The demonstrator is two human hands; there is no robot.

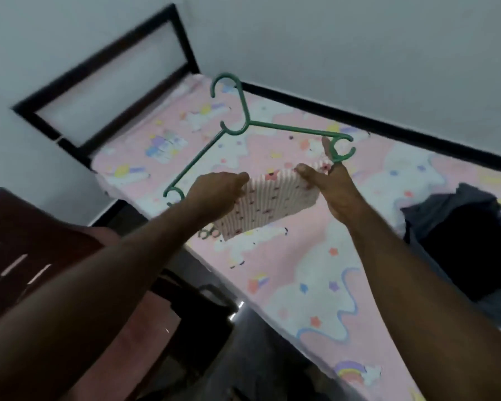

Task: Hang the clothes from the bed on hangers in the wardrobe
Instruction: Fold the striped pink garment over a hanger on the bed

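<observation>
White ribbed garment [272, 201] with small red prints, up in the air between both hands! Left hand [217, 192] grips its left edge, right hand [330, 186] pinches the right edge and also holds one end of the green hanger [287, 128] just beyond. Below lies the pink bed [315, 270], dark clothes [457, 241] heaped at right, black headboard [104, 68] farthest.

body | L forearm [104, 273]: bare, elbow to wrist | R forearm [411, 273]: bare, same | both lean
</observation>
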